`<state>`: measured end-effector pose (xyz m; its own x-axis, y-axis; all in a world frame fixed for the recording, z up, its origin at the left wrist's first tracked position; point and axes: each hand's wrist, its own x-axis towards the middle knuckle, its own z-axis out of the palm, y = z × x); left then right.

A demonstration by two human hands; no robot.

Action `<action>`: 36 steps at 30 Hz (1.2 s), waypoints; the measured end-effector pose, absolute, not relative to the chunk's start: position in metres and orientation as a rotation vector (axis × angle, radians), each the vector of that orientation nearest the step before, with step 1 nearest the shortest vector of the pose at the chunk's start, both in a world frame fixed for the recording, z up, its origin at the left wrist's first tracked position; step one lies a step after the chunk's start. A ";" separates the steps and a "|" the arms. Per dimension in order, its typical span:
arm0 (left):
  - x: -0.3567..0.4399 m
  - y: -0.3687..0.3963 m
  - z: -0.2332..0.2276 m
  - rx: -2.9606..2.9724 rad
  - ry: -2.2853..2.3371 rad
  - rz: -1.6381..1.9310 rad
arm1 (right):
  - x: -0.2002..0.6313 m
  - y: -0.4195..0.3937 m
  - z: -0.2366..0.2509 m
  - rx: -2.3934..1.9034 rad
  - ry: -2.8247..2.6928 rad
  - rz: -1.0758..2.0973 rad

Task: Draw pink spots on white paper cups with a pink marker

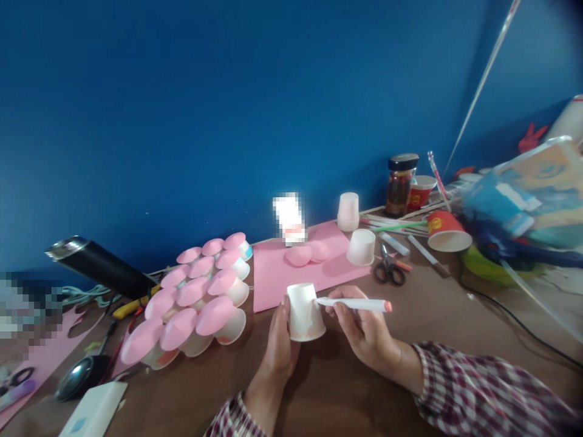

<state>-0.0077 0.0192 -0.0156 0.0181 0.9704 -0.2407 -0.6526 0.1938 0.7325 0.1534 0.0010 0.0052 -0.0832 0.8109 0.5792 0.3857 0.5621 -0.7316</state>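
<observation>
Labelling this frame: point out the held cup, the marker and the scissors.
cup (304,312): head view, on its side wall.
marker (353,303): head view, mid-barrel.
scissors (388,270): head view, at the handles.

Both hands raised close together, left hand (277,349) curled upright, right hand (364,331) pinching, fingers pointing left

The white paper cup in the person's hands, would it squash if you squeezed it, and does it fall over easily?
The white paper cup looks thin-walled, so a hard squeeze would probably dent it. It seems empty and held upside down by the left hand, so it is likely very light. Set on its wide rim it should stand steady; on its side it would probably roll in a curve. The right hand holds a marker against it.
</observation>
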 end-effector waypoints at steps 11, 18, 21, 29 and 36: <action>-0.007 0.018 -0.013 0.469 0.847 1.337 | 0.155 0.002 0.003 -1.027 -1.700 0.487; -0.007 0.017 -0.010 0.482 0.829 1.316 | 0.154 0.001 0.011 -1.037 -1.693 0.498; -0.007 0.017 -0.010 0.482 0.836 1.306 | 0.153 0.000 0.013 -1.024 -1.685 0.490; -0.007 0.017 -0.010 0.504 0.837 1.327 | 0.152 0.000 0.009 -0.975 -1.655 0.513; -0.008 0.018 -0.017 0.497 0.847 1.352 | 0.151 0.000 0.007 -0.940 -1.638 0.533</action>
<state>-0.0083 0.0183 -0.0170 -0.0023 0.9709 -0.2395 -0.6391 0.1828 0.7471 0.1511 0.0003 0.0069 -0.0651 0.8036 0.5916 0.3012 0.5811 -0.7561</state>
